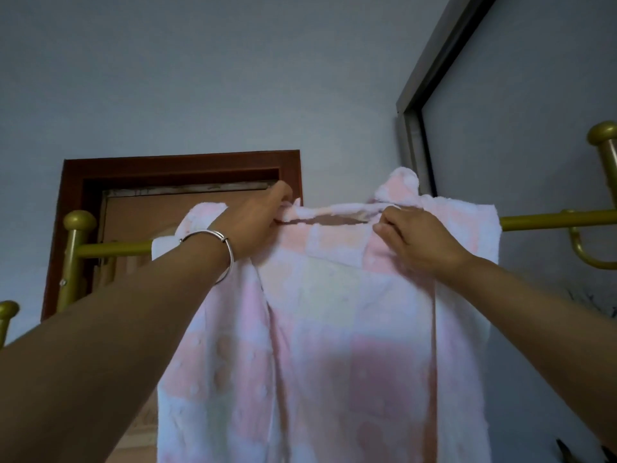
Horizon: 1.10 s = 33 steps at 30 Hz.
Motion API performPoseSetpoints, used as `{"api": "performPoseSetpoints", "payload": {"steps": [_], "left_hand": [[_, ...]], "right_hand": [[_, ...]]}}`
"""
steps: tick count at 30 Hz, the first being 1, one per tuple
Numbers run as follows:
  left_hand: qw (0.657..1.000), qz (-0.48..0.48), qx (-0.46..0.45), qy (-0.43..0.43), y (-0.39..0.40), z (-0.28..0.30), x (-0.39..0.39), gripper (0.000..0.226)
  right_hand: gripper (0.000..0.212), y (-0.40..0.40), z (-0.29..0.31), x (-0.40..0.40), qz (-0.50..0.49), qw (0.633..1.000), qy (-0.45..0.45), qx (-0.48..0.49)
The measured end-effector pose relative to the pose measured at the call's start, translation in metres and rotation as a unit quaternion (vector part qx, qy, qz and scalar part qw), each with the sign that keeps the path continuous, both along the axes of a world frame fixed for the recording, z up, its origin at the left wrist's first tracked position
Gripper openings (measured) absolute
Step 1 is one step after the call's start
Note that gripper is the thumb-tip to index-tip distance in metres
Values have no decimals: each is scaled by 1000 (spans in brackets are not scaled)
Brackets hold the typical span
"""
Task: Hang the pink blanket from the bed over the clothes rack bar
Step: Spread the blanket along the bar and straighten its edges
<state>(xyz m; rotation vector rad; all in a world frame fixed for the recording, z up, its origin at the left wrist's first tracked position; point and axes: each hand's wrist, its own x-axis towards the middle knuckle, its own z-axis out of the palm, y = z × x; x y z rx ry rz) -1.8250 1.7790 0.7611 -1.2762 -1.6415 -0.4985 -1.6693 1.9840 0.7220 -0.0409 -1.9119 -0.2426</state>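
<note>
Pink blanket (334, 329) draped over gold rack bar (551, 219), top edge pinched between left hand (257, 222) and right hand (414, 242).

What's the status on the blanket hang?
Left hand and right hand both pinching the pink blanket at its top edge. Blanket draped over the gold rack bar, top still bunched. Nothing in the way.

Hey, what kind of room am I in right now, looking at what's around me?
Most likely a room in a home, perhaps a bedroom. A gold metal clothes rack bar carries a pink blanket that both hands are arranging, a wooden door frame stands behind it, and the painted walls are plain.
</note>
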Motion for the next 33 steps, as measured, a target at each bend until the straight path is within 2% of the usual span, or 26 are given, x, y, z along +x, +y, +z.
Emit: {"api": "performPoseSetpoints", "payload": {"steps": [1, 4, 5, 8, 12, 16, 18, 20, 22, 23, 25, 26, 28, 30, 33], "left_hand": [[1000, 15, 15, 3, 1, -1, 0, 35], [997, -29, 67, -24, -2, -6, -3, 15], [997, -30, 77, -5, -3, -7, -4, 15], [987, 60, 51, 140, -2, -12, -14, 15], [980, 167, 21, 108, -8, -17, -34, 33], [983, 147, 24, 107, -13, -17, -38, 35], [974, 199, -12, 107, -13, -17, -36, 52], [966, 249, -53, 52, -12, -17, -36, 68], [979, 195, -59, -25, -12, -12, -33, 63], [990, 112, -49, -64, -11, -8, -32, 52], [988, -41, 9, -147, -9, 0, -25, 29], [982, -62, 51, -168, -7, 1, -22, 26], [985, 2, 113, -134, -3, -1, -18, 24], [987, 77, 109, -88, 1, -6, -18, 28], [983, 78, 104, -126, 1, -7, -15, 29]], "right_hand": [[21, 2, 1, 0, -10, 1000, -4, 0], [21, 5, 2, 2, -33, 999, -10, -9], [24, 4, 2, 3, -40, 999, -15, -9], [28, 3, 4, 8, -38, 999, -30, -12], [29, 4, 8, 6, -44, 998, -51, -11], [32, 8, 7, 4, -67, 997, -48, 4], [32, 11, 7, 6, -75, 996, -45, 10], [36, 13, 6, 8, -77, 996, -51, 4], [42, 15, 7, 9, -75, 996, -46, -6], [43, 16, 7, 10, -78, 996, -42, -5], [41, 17, 8, 9, -91, 995, -35, 1], [39, 17, 9, 8, -99, 995, -33, 2], [34, 15, 9, 7, -105, 994, -20, 2], [28, 14, 8, 6, -92, 996, 5, -2], [24, 15, 6, 4, -79, 997, 22, -2]]}}
